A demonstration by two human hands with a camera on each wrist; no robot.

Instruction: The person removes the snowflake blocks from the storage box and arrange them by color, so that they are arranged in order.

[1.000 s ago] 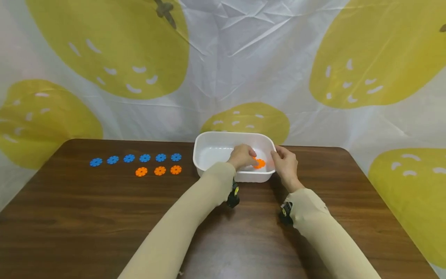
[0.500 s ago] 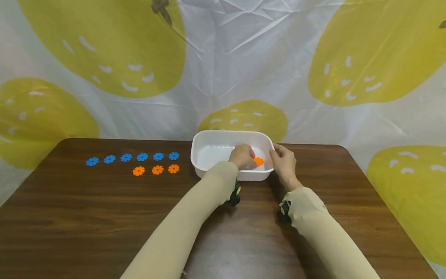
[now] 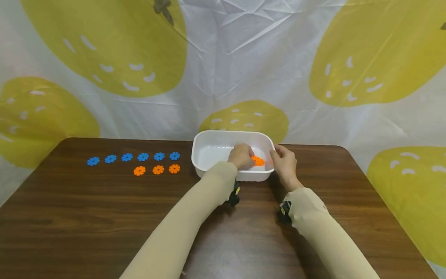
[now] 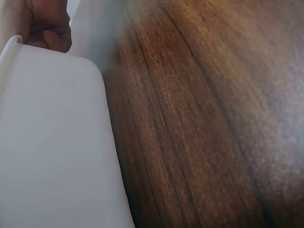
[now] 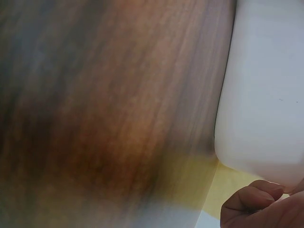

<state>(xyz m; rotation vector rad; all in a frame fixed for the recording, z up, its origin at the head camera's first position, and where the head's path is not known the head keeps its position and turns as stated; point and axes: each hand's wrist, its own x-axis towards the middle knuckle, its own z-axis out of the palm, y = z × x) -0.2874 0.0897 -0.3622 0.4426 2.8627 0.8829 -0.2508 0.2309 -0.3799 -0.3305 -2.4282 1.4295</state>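
A white plastic basin (image 3: 205, 168) stands at the table's back edge. Over its near wall reaches my left hand (image 3: 240, 156), its fingertips pinching at the left edge of an orange notched plastic disc (image 3: 258, 161) inside. The exact finger contact is partly hidden by the hand. At the basin's right end, my right hand (image 3: 285, 164) grips the rim, thumb toward the inside. The right wrist view shows curled fingers (image 5: 254, 199) beside the basin's outer wall (image 5: 266, 90). In the left wrist view, the near wall (image 4: 57, 123) blocks sight of the disc.
Left of the basin, several blue notched discs (image 3: 143, 157) lie in a row. Three orange discs (image 3: 158, 169) form a shorter row in front of them. Brown wooden table (image 3: 87, 224); a lemon-patterned curtain (image 3: 216, 77) hangs right behind it.
The left hand stays in the basin, and the orange disc at its fingers has shifted slightly and looks wider. The right hand keeps its grip on the rim. The view has moved slightly.
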